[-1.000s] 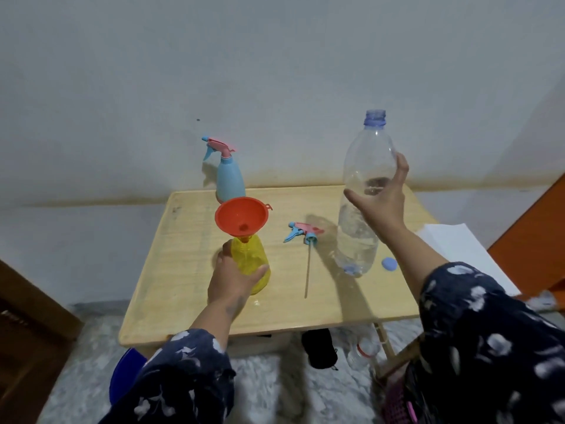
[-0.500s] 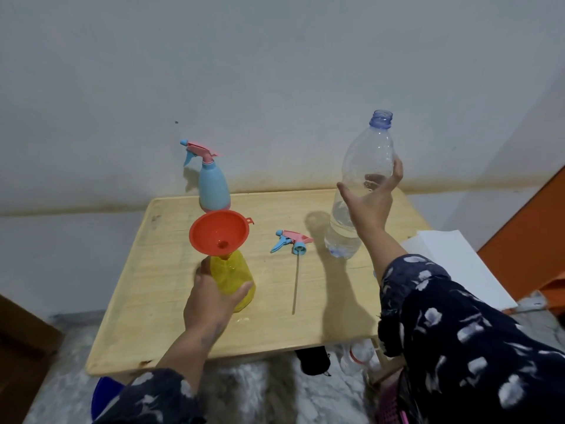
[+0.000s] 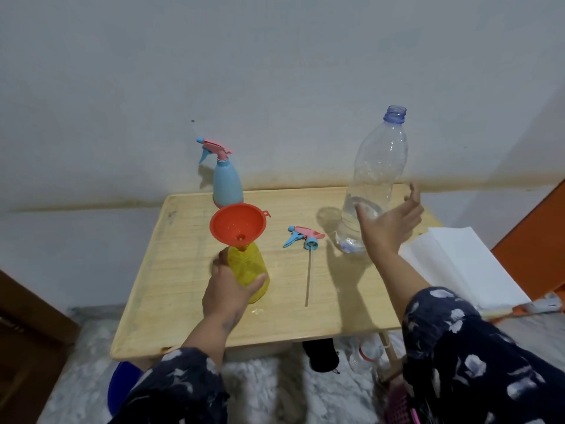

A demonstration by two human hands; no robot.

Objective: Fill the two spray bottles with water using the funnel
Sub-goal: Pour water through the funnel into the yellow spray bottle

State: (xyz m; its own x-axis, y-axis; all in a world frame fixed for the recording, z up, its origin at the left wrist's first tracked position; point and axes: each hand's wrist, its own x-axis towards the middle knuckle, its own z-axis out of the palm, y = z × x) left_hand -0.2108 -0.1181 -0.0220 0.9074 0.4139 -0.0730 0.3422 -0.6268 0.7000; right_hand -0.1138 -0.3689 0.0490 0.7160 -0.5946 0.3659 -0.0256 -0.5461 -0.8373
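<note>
Wooden table point(image 3: 183, 289) — left hand point(image 3: 227, 296) grips yellow bottle point(image 3: 249, 267) (right hand point(image 3: 389, 224) spread).

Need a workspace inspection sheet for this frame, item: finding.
Surface: wooden table, pale, small wet spot beside the yellow spray bottle.
Job's things: yellow spray bottle with orange funnel in its neck; blue spray bottle capped, at the back; loose spray head lying flat; water bottle uncapped, partly full.
Clutter: white paper on the right.
Grippers: left hand grips the yellow spray bottle; right hand open by the water bottle.
Cables: nothing seen.
Surroundings: grey wall; things under the table, unclear.
</note>
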